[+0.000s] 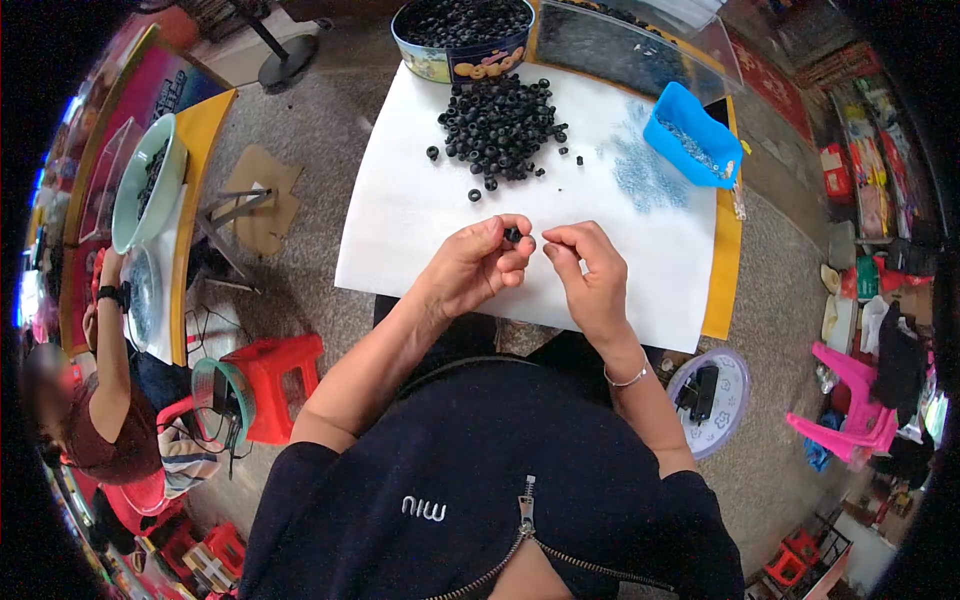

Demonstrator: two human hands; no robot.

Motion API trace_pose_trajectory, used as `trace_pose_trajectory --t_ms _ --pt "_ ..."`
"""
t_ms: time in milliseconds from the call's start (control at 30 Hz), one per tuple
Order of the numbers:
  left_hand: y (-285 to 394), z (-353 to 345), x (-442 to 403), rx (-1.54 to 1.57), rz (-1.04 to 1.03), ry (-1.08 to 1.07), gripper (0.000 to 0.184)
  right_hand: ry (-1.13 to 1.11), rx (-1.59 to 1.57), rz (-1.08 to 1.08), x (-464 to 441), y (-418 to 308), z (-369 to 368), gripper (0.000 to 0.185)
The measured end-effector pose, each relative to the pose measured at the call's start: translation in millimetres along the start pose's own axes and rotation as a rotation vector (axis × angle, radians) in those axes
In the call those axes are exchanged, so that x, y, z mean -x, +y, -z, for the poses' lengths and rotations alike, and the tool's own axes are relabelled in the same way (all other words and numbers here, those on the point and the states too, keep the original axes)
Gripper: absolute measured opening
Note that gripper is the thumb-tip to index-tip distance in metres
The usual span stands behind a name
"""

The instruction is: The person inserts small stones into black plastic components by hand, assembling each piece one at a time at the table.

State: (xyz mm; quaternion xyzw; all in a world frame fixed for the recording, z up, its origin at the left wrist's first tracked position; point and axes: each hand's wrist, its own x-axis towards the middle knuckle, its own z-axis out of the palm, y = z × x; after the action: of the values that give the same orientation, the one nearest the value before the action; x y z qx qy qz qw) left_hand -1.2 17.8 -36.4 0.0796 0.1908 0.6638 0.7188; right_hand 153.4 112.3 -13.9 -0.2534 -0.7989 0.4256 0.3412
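Note:
Between the thumb and fingers of my left hand (478,262) is a small black ring-shaped part (513,235). My right hand (590,272) is just to the right of it, thumb and index fingertip pressed together; whatever they pinch is too small to make out. Both hands are over the near part of a white sheet (400,225) on the table. Beyond them lies a heap of similar black parts (500,125), with several loose ones around it. To the right, tiny clear-bluish pieces (650,165) are spread beside a blue tray (668,115) that holds more of them.
An oval tin (425,62) full of black parts and a clear plastic box (690,50) stand at the far edge. At left, another person (115,400) sits by a table with a green basin (172,190). A red stool (275,385) and purple-rimmed basket (735,410) flank me.

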Motion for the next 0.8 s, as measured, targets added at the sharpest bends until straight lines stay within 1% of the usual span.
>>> trace_pose_trajectory --t_ms 67,167,267,400,567,700,800 --pt "1 -2 2 0.034 -0.003 -0.115 0.037 -0.007 0.011 -0.010 2 0 1 0.009" --pt "4 -30 12 0.008 0.016 -0.102 0.040 -0.016 0.017 -0.042 5 -2 4 0.008" --pt "3 -34 17 0.048 0.023 -0.249 0.037 -0.016 0.012 -0.065 7 -3 6 0.008" --pt "7 -53 25 0.026 -0.010 -0.177 0.034 -0.021 0.001 -0.043 9 -1 6 0.008" --pt "10 -65 32 -0.068 -0.045 -0.137 0.028 -0.026 0.008 -0.032 10 -2 7 0.008" --pt "9 -68 32 -0.067 -0.067 -0.103 0.026 -0.026 0.002 -0.035 10 -4 7 0.008" --pt "9 -61 29 -0.083 -0.104 -0.118 0.028 -0.024 0.015 -0.036 8 -8 10 0.008"
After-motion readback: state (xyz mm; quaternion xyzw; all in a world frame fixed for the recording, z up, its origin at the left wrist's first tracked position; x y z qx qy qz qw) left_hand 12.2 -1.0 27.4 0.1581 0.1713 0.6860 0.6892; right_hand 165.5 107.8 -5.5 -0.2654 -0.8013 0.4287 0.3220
